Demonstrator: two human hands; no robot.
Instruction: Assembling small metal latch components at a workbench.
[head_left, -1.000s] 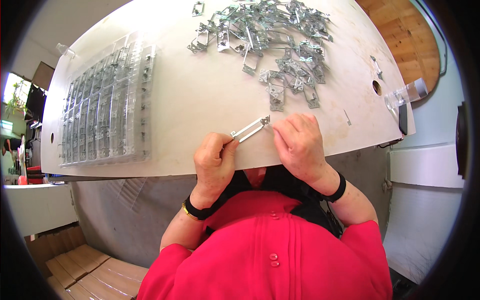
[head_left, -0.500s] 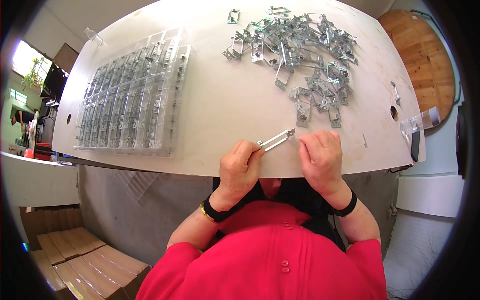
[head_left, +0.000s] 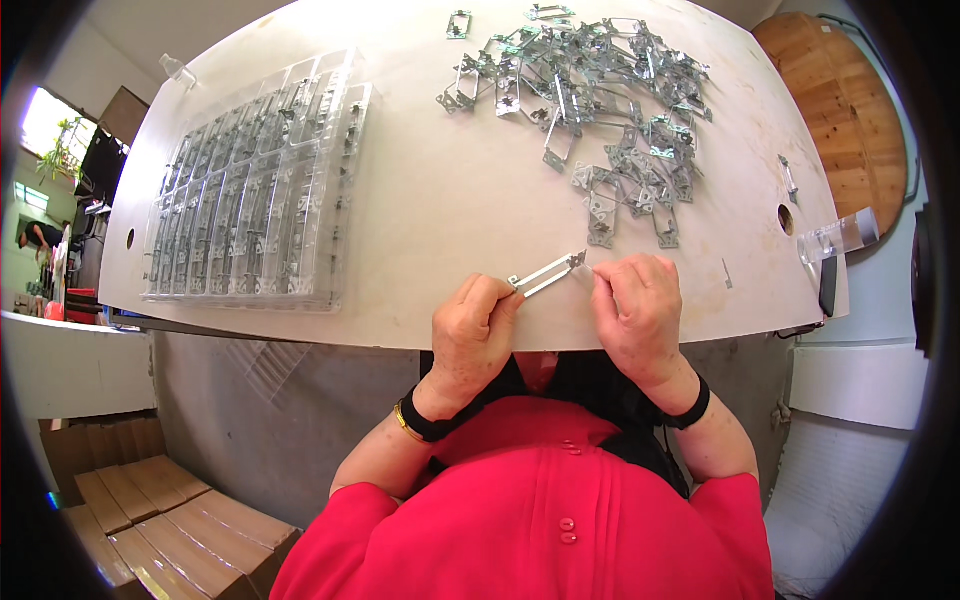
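Near the table's front edge, my left hand [head_left: 474, 328] pinches one end of a narrow metal bracket [head_left: 546, 277] shaped like an open rectangle. The bracket slants up to the right, and its far end carries a small dark fitting. Just to the right of that end is my right hand [head_left: 640, 312], with thumb and fingers pinched together. Whatever is between those fingertips is too small or hidden to make out. Beyond my hands lies a loose heap of similar metal brackets [head_left: 607, 97].
Clear plastic trays [head_left: 330, 294] filled with metal brackets stand at the left of the white table [head_left: 420, 200]. At the right are a clear plastic tube [head_left: 838, 240], a hole in the tabletop and a thin metal strip [head_left: 728, 274]. Cardboard boxes [head_left: 190, 530] sit lower left.
The view has shifted slightly. Both hands keep nearly the same pose, with the bracket still in my left hand and its far end still beside my right fingertips.
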